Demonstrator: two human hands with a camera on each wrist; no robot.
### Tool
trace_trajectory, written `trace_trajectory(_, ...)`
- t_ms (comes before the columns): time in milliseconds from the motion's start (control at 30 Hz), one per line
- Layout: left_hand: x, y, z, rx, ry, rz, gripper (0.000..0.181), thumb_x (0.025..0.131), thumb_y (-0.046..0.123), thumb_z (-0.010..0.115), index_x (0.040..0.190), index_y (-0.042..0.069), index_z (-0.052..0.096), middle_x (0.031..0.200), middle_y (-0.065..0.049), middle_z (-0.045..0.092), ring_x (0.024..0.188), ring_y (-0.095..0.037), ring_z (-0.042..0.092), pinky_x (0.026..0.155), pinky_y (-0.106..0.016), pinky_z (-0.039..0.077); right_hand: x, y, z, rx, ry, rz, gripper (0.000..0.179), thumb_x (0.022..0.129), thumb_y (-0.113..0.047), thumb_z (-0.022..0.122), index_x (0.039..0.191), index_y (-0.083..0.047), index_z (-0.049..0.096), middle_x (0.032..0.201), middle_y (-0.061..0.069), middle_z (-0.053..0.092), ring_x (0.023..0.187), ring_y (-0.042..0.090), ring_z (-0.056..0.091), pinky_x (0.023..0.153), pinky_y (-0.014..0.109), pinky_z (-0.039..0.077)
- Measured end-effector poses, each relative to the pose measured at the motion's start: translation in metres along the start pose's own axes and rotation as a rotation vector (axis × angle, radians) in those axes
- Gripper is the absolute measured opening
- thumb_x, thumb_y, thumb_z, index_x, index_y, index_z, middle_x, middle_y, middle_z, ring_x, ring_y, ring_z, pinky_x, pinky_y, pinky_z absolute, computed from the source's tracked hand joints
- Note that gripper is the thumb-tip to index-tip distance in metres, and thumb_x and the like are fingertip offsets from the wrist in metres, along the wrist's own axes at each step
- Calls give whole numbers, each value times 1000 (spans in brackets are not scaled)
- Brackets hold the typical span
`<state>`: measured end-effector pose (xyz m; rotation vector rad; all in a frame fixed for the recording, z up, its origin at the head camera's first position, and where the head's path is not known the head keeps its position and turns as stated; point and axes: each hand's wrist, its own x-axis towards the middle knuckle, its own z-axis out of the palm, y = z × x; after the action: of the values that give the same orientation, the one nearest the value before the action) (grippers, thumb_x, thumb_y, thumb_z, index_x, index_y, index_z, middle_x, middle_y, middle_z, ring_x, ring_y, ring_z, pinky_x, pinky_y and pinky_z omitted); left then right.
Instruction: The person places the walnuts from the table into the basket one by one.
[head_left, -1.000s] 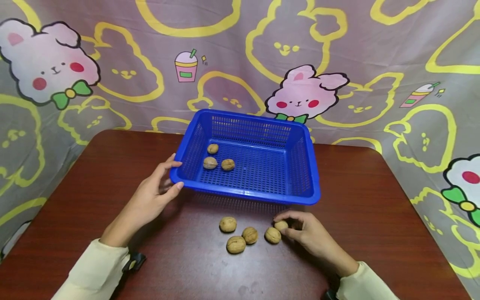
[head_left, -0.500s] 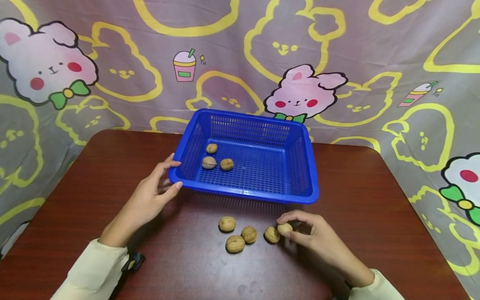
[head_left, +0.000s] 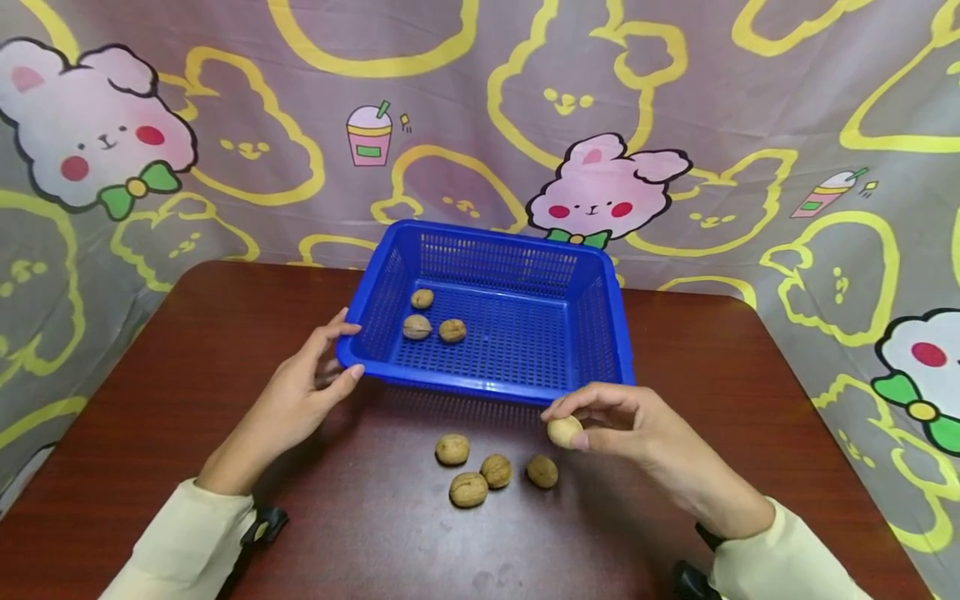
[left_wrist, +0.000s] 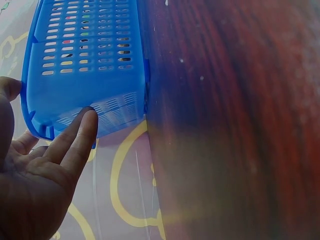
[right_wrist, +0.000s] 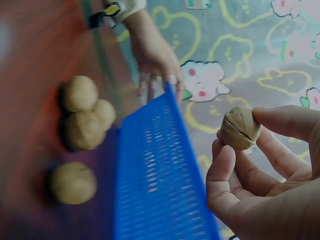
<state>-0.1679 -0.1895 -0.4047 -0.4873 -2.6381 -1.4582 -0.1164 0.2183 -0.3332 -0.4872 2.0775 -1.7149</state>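
Observation:
A walnut (head_left: pixel 565 432) is pinched between the thumb and fingertips of my right hand (head_left: pixel 660 437), raised above the table near the basket's front right corner. The right wrist view shows the seam of this walnut (right_wrist: pixel 240 128) facing the camera. My left hand (head_left: pixel 296 392) touches the left front corner of the blue plastic basket (head_left: pixel 480 387), thumb and index fingertip at its rim. In the left wrist view its other fingers (left_wrist: pixel 82 142) extend beside the basket's outer wall. Three walnuts (head_left: pixel 416 327) lie in the left part of the basket.
Several walnuts lie on the brown table (head_left: pixel 247 333) before the basket: three grouped around one walnut (head_left: pixel 468 489), and a single walnut (head_left: pixel 542 472) to their right. A patterned cloth (head_left: pixel 450 83) hangs behind the table and along its sides.
My right hand has lifted the walnut from beside the single one on the table, moving up toward the basket's front rim. My left hand stays at the basket corner.

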Motion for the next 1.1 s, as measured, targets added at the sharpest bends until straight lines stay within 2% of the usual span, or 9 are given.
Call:
trace_trajectory(233,-1,-1,0,-6,2,3,49,103,8,65,148,5,46,172,-19,27,122,-45,68,93,-48,59,31,-33,-15,13,41,24,24,98,-6,69,122,-6,73,126,8,74,114,23,66,87,32,56)
trace_trajectory(333,-1,-2,0,-4,5,6,49,103,8,65,148,5,46,172,-19,27,122,-45,68,93,-49,59,53,-43,-21,12,54,18,23,99,-8,68,122,-7,74,126,7,74,111,22,66,84,31,57)
trace_trajectory(533,-1,-2,0,-1,10,17,49,103,8,66,148,5,47,171,-20,28,120,-44,69,91,-47,60,107,-55,-31,73,81,20,17,101,-7,66,115,-11,74,119,2,74,111,22,63,89,34,52)
trace_trajectory(700,2,-1,0,1,1,22,49,103,9,66,148,6,47,172,-19,28,121,-43,70,92,-46,61,148,-54,-36,148,116,20,18,100,0,62,110,-11,74,109,0,74,106,18,64,91,33,51)
trace_trajectory(933,4,0,0,-7,-4,16,49,103,9,66,148,6,47,172,-18,28,123,-43,68,93,-45,60,196,-40,-33,111,142,73,18,98,-2,66,115,-2,71,122,3,65,105,18,63,93,37,50)
trace_trajectory(1100,0,-1,1,-9,9,11,49,103,7,66,148,5,47,172,-19,28,122,-43,69,92,-39,62,227,-24,-30,101,136,123,16,97,1,66,113,0,70,120,5,64,100,18,63,94,38,51)
